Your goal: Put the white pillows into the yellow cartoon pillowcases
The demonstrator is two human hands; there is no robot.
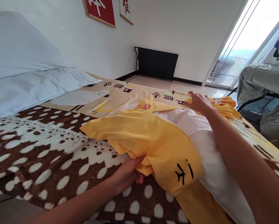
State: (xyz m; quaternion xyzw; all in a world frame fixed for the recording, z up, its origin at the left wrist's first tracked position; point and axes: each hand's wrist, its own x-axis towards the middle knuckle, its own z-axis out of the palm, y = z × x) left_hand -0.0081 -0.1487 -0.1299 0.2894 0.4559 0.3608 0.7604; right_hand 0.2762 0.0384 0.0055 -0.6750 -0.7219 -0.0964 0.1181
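A yellow pillowcase (pixel 153 137) with black marks lies half over a white pillow (pixel 200 133) on the bed. My left hand (pixel 127 173) grips the bunched near edge of the yellow pillowcase. My right hand (pixel 198 102) is stretched out with fingers spread, resting on the far end of the white pillow, next to more crumpled yellow fabric (pixel 224 107).
A brown blanket with white spots (pixel 48 155) covers the near bed, a beige cartoon sheet (pixel 120 93) the far part. White pillows (pixel 25 77) are stacked at left. A black panel (pixel 157 62) stands against the wall. A covered chair (pixel 261 84) stands at right by the glass door.
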